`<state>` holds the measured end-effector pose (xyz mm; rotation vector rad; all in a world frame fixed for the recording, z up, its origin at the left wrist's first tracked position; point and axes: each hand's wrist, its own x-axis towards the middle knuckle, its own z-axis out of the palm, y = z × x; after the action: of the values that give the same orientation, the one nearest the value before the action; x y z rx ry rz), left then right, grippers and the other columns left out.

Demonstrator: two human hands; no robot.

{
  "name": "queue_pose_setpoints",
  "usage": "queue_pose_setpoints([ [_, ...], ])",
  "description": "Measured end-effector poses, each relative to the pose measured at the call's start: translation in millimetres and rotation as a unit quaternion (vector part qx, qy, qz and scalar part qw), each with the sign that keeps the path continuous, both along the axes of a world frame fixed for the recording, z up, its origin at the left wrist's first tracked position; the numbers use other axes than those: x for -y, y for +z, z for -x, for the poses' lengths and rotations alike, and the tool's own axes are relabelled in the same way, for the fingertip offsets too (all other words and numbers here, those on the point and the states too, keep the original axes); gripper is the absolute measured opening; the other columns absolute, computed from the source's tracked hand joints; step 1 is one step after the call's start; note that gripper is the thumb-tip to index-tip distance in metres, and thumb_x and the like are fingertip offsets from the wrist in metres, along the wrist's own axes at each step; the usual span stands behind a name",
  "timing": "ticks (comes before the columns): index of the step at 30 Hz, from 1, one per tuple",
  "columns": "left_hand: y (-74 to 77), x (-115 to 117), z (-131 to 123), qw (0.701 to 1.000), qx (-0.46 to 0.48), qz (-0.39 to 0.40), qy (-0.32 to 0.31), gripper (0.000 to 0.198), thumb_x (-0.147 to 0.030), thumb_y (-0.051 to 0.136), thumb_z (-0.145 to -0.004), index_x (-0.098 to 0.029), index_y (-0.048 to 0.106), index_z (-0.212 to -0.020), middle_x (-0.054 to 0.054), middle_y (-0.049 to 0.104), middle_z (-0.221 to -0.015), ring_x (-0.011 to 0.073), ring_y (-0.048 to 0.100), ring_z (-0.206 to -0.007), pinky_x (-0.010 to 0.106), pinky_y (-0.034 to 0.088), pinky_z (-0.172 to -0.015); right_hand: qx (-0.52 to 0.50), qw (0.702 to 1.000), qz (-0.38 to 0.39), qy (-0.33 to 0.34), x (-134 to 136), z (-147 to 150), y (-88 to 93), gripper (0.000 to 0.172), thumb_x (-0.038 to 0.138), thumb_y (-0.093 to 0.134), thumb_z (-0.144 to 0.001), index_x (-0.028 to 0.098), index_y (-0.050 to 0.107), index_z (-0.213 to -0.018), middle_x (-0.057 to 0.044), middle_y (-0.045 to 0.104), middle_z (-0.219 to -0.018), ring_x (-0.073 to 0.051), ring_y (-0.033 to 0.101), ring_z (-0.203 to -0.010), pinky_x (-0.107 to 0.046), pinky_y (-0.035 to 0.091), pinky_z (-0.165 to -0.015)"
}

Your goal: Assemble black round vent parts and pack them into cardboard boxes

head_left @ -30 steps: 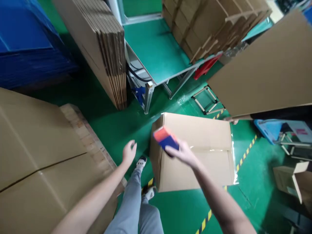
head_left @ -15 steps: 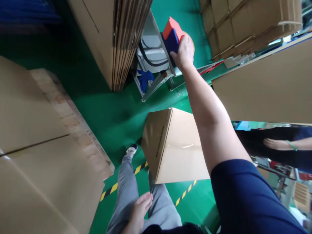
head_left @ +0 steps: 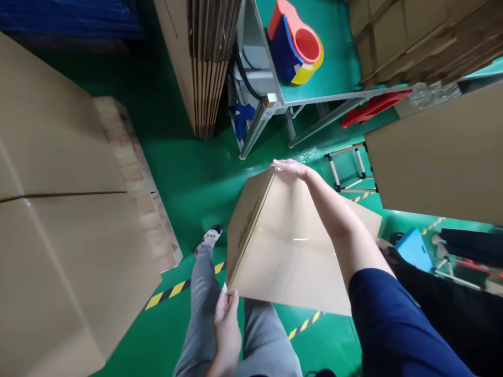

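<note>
A sealed brown cardboard box [head_left: 291, 251] with clear tape across its top is tilted off the green floor in front of my legs. My left hand [head_left: 227, 327] grips its near bottom corner. My right hand [head_left: 291, 168] lies over its far top corner, fingers curled on the edge. A red, blue and yellow tape dispenser [head_left: 295, 44] rests on the green worktable [head_left: 338, 78] beyond the box, apart from both hands.
Large stacked cardboard boxes [head_left: 58, 209] on a wooden pallet stand at the left. Flat cardboard sheets [head_left: 204, 57] lean upright by the table. A big cardboard panel [head_left: 436, 157] is at the right, with a blue stool [head_left: 411, 248] and another person's dark clothing below it.
My right hand set the tape dispenser on the worktable and came back down onto the box's far corner. My left hand took the near corner, and the box has tilted up.
</note>
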<state>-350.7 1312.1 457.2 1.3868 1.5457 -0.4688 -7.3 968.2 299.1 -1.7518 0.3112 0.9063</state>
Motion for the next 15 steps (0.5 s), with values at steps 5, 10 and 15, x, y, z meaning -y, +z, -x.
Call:
queue_pose_setpoints([
  [5, -18.5, 23, -13, 0.997, 0.065, -0.022, 0.019, 0.028, -0.025, 0.070, -0.089, -0.033, 0.073, -0.115, 0.001, 0.067, -0.139, 0.0226, 0.054, -0.139, 0.033, 0.043, -0.119, 0.012, 0.998, -0.046, 0.046, 0, -7, -11.3, 0.036, 0.031, 0.080, -0.073, 0.017, 0.077, -0.106, -0.004, 0.076, -0.108, -0.017, 0.067, -0.097, -0.031, 0.050, -0.098],
  [10, -39.2, 15, -23, 0.995, 0.079, -0.032, 0.056, 0.024, -0.023, 0.071, -0.086, -0.027, 0.075, -0.108, 0.004, 0.071, -0.130, 0.0244, 0.057, -0.137, 0.038, 0.048, -0.116, 0.055, 0.998, -0.008, -0.002, -21, -3, -11.7, 0.017, 0.019, 0.063, -0.079, 0.012, 0.076, -0.086, -0.006, 0.077, -0.101, -0.018, 0.069, -0.100, -0.027, 0.051, -0.098],
  [15, -47.5, 3, -23, 0.995, 0.059, 0.026, 0.079, 0.035, -0.027, 0.063, -0.089, -0.028, 0.071, -0.123, 0.006, 0.073, -0.126, 0.0244, 0.063, -0.129, 0.039, 0.053, -0.109, 0.069, 0.967, 0.212, 0.124, -40, -14, -16.3, 0.031, 0.017, 0.054, -0.085, 0.008, 0.076, -0.104, -0.014, 0.074, -0.110, -0.029, 0.067, -0.112, -0.047, 0.048, -0.106],
])
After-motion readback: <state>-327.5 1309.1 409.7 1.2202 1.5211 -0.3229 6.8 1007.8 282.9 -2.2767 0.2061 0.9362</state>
